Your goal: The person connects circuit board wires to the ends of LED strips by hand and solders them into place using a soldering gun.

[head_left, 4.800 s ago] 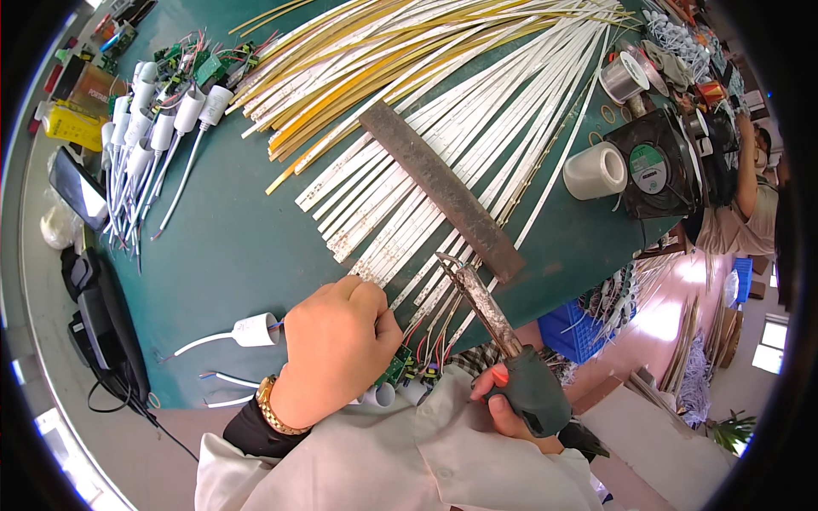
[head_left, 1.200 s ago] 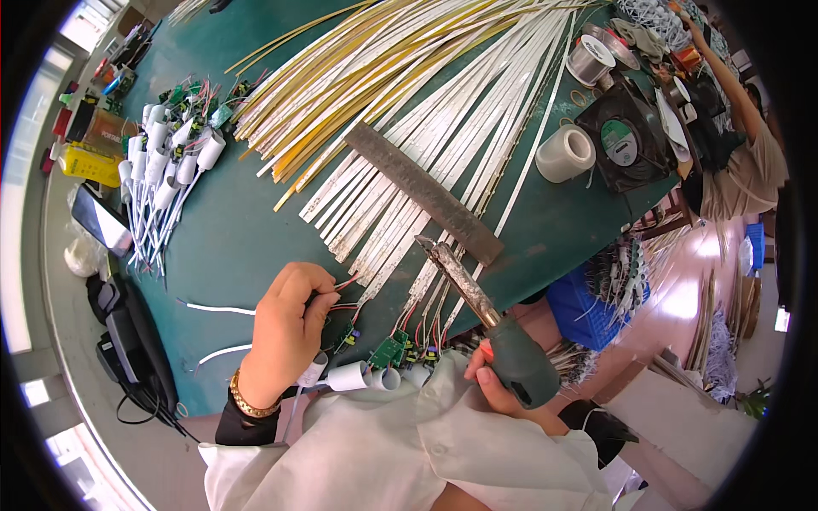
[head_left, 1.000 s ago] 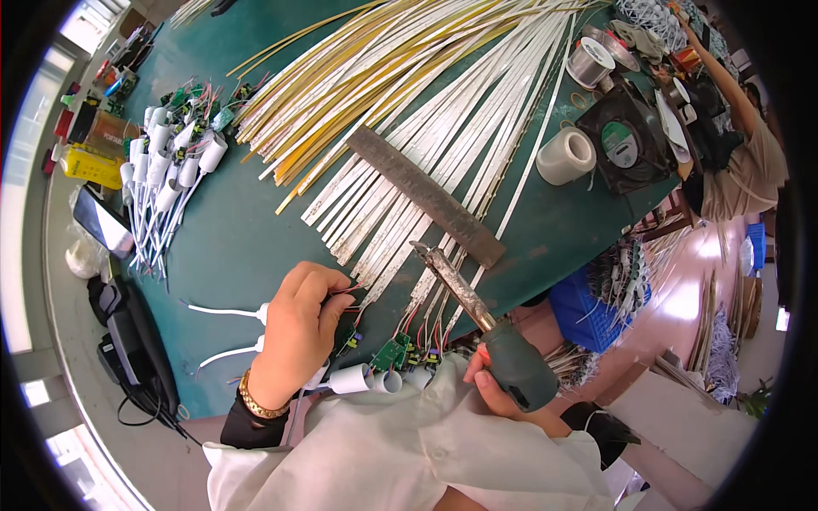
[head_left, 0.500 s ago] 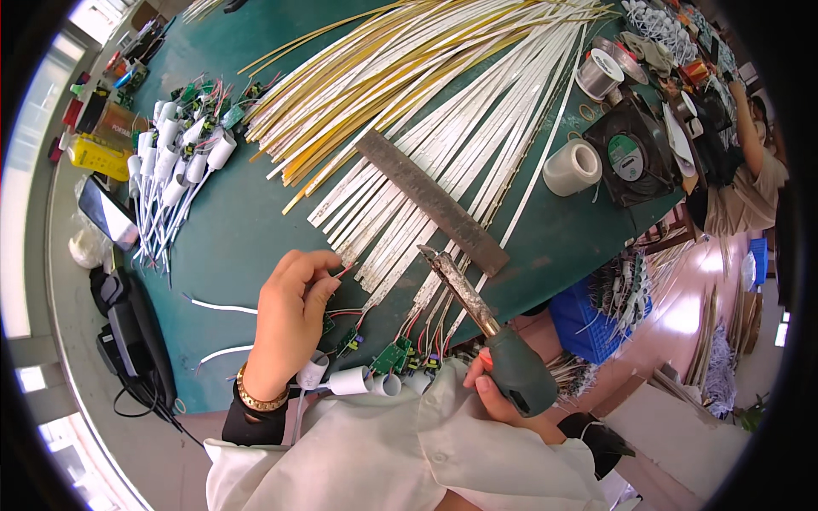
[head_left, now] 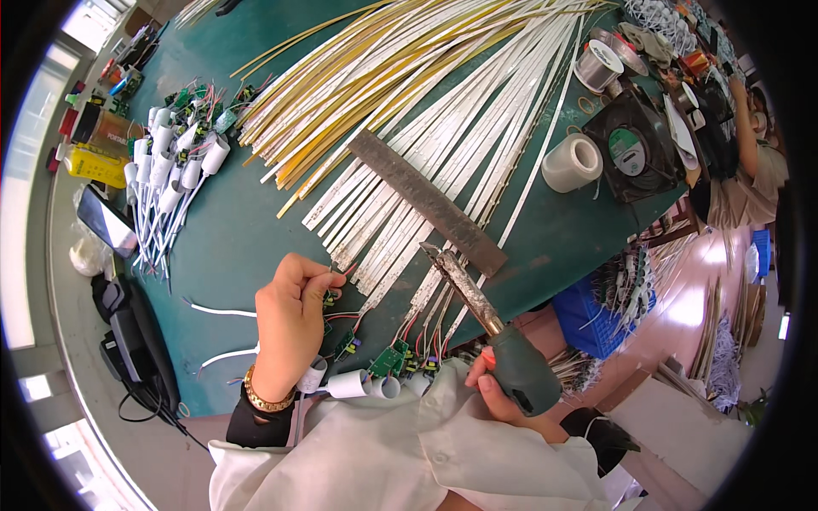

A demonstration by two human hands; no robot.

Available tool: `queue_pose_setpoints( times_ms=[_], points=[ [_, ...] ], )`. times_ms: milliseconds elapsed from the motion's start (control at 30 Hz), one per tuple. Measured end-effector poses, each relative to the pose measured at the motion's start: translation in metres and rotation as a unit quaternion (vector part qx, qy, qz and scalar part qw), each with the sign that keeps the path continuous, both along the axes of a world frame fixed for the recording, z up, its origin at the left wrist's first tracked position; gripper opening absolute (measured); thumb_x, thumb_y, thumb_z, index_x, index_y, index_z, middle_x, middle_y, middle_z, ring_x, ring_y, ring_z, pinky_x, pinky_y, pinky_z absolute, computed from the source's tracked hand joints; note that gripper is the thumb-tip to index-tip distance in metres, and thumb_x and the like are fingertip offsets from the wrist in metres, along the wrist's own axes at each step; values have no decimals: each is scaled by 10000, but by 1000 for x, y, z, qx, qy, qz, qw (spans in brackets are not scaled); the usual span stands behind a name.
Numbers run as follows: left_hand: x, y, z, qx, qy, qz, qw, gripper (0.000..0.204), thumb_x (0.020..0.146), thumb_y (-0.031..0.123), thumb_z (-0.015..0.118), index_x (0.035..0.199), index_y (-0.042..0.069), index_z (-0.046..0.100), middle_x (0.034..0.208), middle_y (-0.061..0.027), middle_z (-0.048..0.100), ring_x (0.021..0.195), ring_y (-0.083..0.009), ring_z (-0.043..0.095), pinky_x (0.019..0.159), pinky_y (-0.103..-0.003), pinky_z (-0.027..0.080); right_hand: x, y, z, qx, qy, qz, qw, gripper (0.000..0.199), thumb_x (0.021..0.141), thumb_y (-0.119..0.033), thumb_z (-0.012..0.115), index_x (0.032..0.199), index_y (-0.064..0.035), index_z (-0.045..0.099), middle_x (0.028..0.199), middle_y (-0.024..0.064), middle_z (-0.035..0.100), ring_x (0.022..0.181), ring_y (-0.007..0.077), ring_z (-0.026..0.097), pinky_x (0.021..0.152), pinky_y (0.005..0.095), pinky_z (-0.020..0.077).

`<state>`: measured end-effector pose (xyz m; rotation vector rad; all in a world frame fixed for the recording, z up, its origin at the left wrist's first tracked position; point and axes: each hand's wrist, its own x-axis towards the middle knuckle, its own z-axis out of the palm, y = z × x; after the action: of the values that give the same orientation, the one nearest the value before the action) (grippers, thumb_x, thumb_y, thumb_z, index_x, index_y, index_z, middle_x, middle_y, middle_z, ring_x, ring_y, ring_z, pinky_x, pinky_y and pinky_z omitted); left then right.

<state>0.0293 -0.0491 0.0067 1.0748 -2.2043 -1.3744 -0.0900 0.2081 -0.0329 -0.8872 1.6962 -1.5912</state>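
My left hand (head_left: 290, 324) pinches a thin red wire (head_left: 350, 270) between thumb and fingertips, beside the near ends of a row of white LED strips (head_left: 375, 226). A small green circuit board partly shows under those fingers. At the lower right, my right hand (head_left: 492, 393) is wrapped round the dark green handle of a soldering iron (head_left: 521, 370). Its bent tip points up and left, just short of a flat metal bar (head_left: 426, 200) lying across the strips. Between my hands, green circuit boards (head_left: 388, 359) with white cylindrical housings (head_left: 348, 383) sit along the near table edge, wired to several strips.
Bunched white-housed drivers (head_left: 170, 162) lie at the left, near a phone (head_left: 106, 220) and a black case (head_left: 136, 341). At the right are a solder spool (head_left: 598, 66), a clear tape roll (head_left: 572, 163) and a fan (head_left: 635, 149). Another person (head_left: 754, 170) is at far right.
My left fingers have drawn together and tipped slightly right and down, with the red wire still at their tips. The soldering iron has barely moved.
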Motion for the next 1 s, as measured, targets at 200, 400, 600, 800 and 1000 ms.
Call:
queue_pose_setpoints(
  times_ms=[200,400,600,800,1000],
  points=[
    [0,3,-5,-28,16,-15,999,41,938,-45,499,909,-23,482,814,-110,652,745,-120,622,690,-242,506,-3,6,-12,-53,90,57,993,430,905,-46,535,1325,-99,461,812,123,596,638,172,582,577,313,457],
    [2,2,-5,-124,-30,-45,991,97,844,10,634,849,23,538,706,-58,605,603,-166,565,598,-276,466,3,0,-8,-87,-3,22,996,406,909,-60,532,1306,-92,456,795,114,595,630,167,575,575,319,457],
    [-2,0,-3,-101,26,-7,995,69,833,-16,648,834,8,583,803,-80,580,677,-181,555,635,-280,464,-4,0,-5,-27,129,60,989,302,918,-105,527,1207,-37,470,764,104,588,612,174,572,565,317,452],
    [-3,-1,8,-78,-10,-80,994,99,778,-46,696,848,-7,639,836,-56,582,710,-136,559,647,-252,459,-5,0,1,6,141,77,987,256,927,-133,516,1155,-28,463,757,102,586,611,173,568,573,321,456],
    [-5,6,6,-157,-21,-103,982,116,751,-59,690,836,-14,626,826,-102,580,704,-237,581,647,-306,473,1,3,-3,11,39,8,999,72,754,-11,617,817,-46,611,738,74,595,661,216,589,593,298,467]
  ],
)
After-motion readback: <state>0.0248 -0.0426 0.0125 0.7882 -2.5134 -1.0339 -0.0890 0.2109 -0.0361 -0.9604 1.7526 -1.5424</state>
